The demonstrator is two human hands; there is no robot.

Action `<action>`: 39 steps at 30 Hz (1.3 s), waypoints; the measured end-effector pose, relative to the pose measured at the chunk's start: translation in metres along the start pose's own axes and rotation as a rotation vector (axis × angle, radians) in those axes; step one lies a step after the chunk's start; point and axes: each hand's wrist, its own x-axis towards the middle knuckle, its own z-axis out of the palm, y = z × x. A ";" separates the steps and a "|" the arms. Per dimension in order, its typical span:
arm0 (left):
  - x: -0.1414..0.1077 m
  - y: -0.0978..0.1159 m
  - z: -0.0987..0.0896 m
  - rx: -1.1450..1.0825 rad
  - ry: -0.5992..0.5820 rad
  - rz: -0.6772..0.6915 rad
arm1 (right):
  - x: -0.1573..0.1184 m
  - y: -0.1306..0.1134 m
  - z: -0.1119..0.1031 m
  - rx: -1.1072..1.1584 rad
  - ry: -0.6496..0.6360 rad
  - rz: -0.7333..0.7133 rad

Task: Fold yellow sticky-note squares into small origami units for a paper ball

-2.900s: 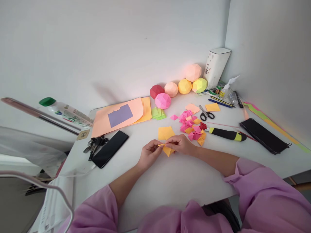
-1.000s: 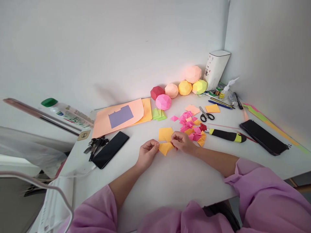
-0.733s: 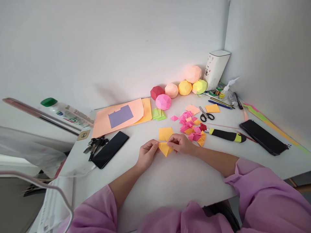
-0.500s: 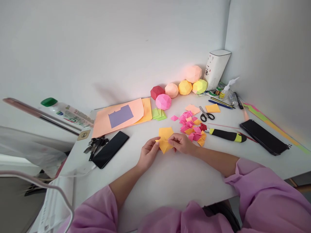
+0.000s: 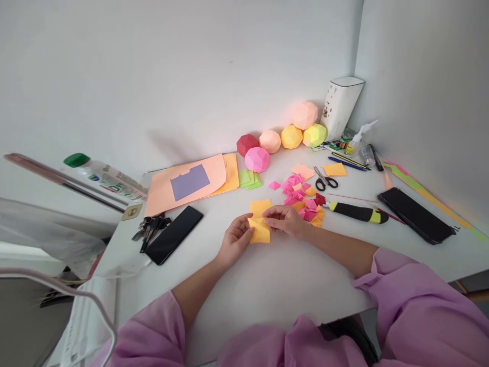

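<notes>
Between both hands, above the white table [image 5: 244, 295], is a small yellow-orange paper [image 5: 260, 233] with a crease across it. My left hand [image 5: 237, 237] pinches its left edge between thumb and fingers. My right hand [image 5: 284, 221] grips its upper right part, the fingers over the corner. Another yellow-orange paper [image 5: 260, 206] shows just behind it. To the right of my right hand lies a pile of small folded pink and orange pieces [image 5: 301, 196]. Green paper squares [image 5: 250, 179] lie farther back.
Faceted paper balls [image 5: 257, 159] stand along the wall. Scissors [image 5: 324, 179], a black-and-yellow cutter [image 5: 357, 212] and a black case [image 5: 416, 215] lie to the right. Left are a phone [image 5: 174, 235], keys [image 5: 151, 229], large peach sheets [image 5: 160, 191] and a green-capped bottle [image 5: 107, 176].
The paper in my hands showed a pointed lower end before and now shows a squarer shape. My right fingers have shifted slightly up along it.
</notes>
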 end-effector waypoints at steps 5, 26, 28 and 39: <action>0.000 0.000 0.002 -0.055 -0.065 0.049 | -0.001 0.001 0.001 -0.038 -0.030 -0.005; 0.000 -0.002 0.000 0.000 -0.067 0.014 | -0.003 0.000 0.004 -0.275 -0.015 -0.176; 0.000 -0.002 0.000 -0.003 -0.063 0.004 | -0.004 0.000 0.004 -0.279 -0.019 -0.181; 0.000 -0.002 -0.001 -0.001 -0.071 0.008 | -0.004 0.001 0.004 -0.303 -0.030 -0.206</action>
